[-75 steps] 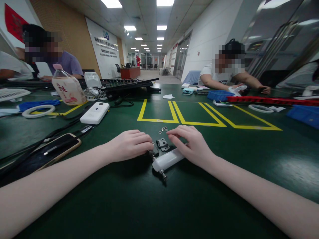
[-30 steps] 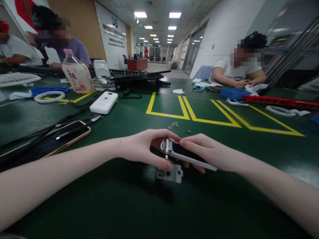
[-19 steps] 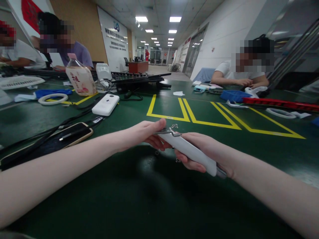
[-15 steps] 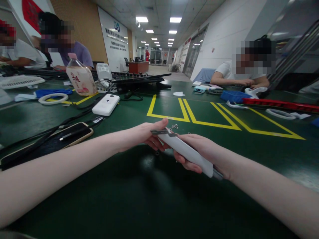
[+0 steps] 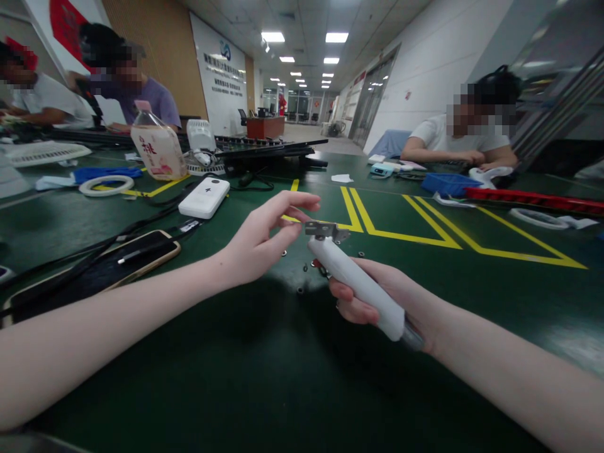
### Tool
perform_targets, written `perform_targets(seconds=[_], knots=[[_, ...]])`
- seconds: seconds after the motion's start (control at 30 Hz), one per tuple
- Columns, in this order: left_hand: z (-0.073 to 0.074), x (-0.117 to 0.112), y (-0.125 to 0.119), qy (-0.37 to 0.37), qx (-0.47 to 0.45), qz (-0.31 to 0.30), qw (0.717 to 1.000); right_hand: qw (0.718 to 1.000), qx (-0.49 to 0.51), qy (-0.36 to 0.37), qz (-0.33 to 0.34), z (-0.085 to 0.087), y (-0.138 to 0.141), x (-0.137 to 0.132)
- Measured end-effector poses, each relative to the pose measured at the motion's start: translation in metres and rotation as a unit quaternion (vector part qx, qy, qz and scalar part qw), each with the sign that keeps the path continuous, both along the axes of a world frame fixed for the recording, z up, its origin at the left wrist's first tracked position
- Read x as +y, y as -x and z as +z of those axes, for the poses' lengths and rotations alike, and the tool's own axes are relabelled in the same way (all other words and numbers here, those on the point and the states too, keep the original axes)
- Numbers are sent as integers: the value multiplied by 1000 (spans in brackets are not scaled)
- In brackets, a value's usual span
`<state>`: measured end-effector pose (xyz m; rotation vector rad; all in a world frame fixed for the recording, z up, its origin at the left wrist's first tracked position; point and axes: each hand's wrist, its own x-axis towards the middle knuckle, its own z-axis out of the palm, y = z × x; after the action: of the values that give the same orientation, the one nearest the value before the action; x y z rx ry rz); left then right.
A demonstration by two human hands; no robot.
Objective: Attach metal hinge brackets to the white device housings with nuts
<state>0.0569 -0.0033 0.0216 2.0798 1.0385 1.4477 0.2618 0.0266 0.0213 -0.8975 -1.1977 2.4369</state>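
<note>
My right hand (image 5: 372,289) is closed around a long white-sleeved handle (image 5: 361,286) with a grey metal part showing at its lower end. At its upper end sits a flat metal bracket-like head (image 5: 321,229) with holes in it; its exact kind I cannot make out. My left hand (image 5: 262,236) is open beside this head, fingers stretched toward it and thumb apart. Whether a fingertip touches the metal is hard to tell. Several small ring-like nuts lie on the green table beneath the hands, among them one dark nut (image 5: 300,290).
Left of me are a phone (image 5: 94,270), black cables, a white power bank (image 5: 204,197) and a peach-coloured bottle (image 5: 158,143). Yellow tape outlines (image 5: 406,238) mark the green table (image 5: 264,377). A blue tray (image 5: 448,184) and red strip (image 5: 538,200) lie right, near a seated person (image 5: 453,138).
My left hand has drawn back from the tool's metal head and its fingers have opened and risen. The handle has turned slightly in my right hand, showing the head's face.
</note>
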Motion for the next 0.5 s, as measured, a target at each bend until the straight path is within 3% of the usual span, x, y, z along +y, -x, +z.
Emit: perform_targets(seconds=[0.1,0.33,0.5], knots=[[7,-3,3,-61,76,-59,993,1000,6,2,-1,-5,-2,0],[9,0,2,-46,132,-18,990,1000,3,-11,3,-7,-1,-4],[10,2,7,-67,150,-40,986,996,-12,-87,16,-3,0,-11]])
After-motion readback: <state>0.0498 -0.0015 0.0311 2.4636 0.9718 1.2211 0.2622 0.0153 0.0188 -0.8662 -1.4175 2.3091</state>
